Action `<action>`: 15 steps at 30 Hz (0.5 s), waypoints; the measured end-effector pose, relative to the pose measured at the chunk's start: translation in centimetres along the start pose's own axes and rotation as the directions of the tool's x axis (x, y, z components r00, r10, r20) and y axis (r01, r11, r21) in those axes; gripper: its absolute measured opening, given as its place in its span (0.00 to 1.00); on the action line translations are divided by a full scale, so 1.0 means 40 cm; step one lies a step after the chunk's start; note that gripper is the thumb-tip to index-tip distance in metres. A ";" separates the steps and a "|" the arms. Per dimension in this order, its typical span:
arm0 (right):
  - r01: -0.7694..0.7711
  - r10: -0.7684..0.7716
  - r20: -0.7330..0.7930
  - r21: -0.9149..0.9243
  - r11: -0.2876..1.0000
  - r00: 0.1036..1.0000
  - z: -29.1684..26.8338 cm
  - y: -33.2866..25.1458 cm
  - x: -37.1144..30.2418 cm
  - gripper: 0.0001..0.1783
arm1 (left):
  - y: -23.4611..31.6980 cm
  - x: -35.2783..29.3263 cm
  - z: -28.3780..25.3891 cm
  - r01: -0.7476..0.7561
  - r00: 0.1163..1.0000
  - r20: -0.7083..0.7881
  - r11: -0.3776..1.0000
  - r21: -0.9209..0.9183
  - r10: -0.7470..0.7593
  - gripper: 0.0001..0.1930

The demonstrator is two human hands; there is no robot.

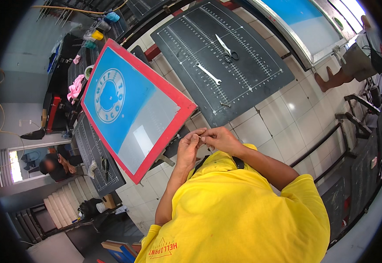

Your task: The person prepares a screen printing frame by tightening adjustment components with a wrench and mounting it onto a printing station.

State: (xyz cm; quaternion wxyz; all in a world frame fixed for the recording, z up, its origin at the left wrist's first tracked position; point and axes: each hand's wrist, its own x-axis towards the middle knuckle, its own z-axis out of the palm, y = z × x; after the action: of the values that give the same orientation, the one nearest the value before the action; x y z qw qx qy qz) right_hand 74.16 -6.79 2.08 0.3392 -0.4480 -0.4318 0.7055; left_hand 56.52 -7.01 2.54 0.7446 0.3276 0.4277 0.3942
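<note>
My left hand (188, 148) and my right hand (222, 140) meet in front of my yellow shirt, fingertips pinched together. Between them is something small, thin and pale, too small to name. Just beyond, a black board with white ruled scales (253, 65) carries a steel spanner (209, 74) and scissors (222, 45) with black handles. A small metal piece (225, 104), perhaps a bolt, lies near the board's closest corner. To the left, a red-edged printing screen (153, 147) with blue coating and a round lettered design stands tilted close to my left hand.
Another screen in a metal frame (312, 56) stands at the far right, near a person's bare leg (331, 79). A second ruled black board (95, 151) sits below the red screen. Another person (58, 167) is at the far left. Dark metal rails (316, 149) run along the right.
</note>
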 end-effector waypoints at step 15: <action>-0.008 0.008 -0.004 0.105 0.994 1.000 0.001 0.009 0.019 0.11 | 0.005 0.008 0.003 -0.058 0.998 -0.013 0.993 0.107 0.059 0.20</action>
State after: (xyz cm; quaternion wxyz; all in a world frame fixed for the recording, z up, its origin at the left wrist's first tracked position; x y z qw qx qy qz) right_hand 73.80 -6.30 1.51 0.3604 -0.4329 -0.3917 0.7275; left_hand 56.65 -6.63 2.63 0.7106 0.3760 0.4444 0.3951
